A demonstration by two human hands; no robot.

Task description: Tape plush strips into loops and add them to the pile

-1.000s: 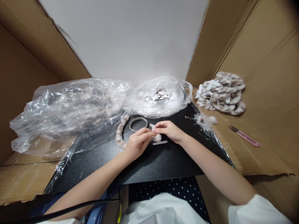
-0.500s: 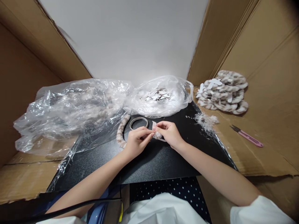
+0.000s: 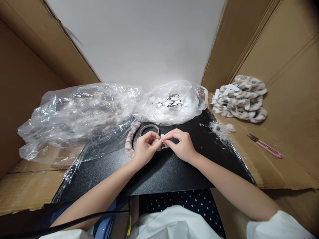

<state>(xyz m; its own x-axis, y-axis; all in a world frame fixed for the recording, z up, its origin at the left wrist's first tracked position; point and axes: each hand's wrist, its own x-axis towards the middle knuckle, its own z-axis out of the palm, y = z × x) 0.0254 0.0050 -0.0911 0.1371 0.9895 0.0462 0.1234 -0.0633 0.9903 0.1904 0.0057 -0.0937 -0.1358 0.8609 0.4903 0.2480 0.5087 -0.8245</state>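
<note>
Over the black board (image 3: 104, 176), a small white tab (image 3: 163, 136) shows between the fingertips of both hands. My left hand (image 3: 148, 146) is closed, its thumb and fingers pinching at the tab's left side. From the right, my right hand (image 3: 179, 143) pinches the tab's other edge. Part of a thin pale band shows beneath the right fingers. A fluffy brown-and-white strip (image 3: 129, 141) curves on the board left of my hands. Just behind them lies a roll of tape (image 3: 142, 130), partly covered by the left hand.
Clear plastic bags with fluffy pieces (image 3: 82, 113) and with small white-and-metal parts (image 3: 171, 114) lie at the back. On the right cardboard are a stack of fluffy bands (image 3: 243, 101), loose fluff (image 3: 221, 129) and pink snips (image 3: 269, 148). Cardboard walls stand at both sides.
The white tab, upright beside the right fingers before, now sits between both hands' fingertips. The left fingers have curled more. The whole view has shifted slightly.
</note>
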